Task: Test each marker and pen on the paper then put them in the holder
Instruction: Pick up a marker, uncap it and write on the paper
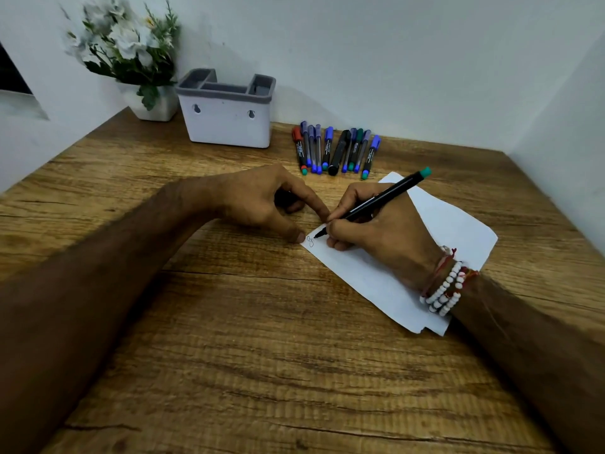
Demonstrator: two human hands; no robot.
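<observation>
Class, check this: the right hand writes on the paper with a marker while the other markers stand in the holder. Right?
Not quite: the head view shows the other markers lying on the table beside the holder; the rest holds.

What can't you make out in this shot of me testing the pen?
Head view:
Holder interior: hidden by its own walls.
Left hand: curled fingers hide whether it holds something dark.
Print on the marker row: too small.
Paper under the right hand holding the pen: covered.
</observation>
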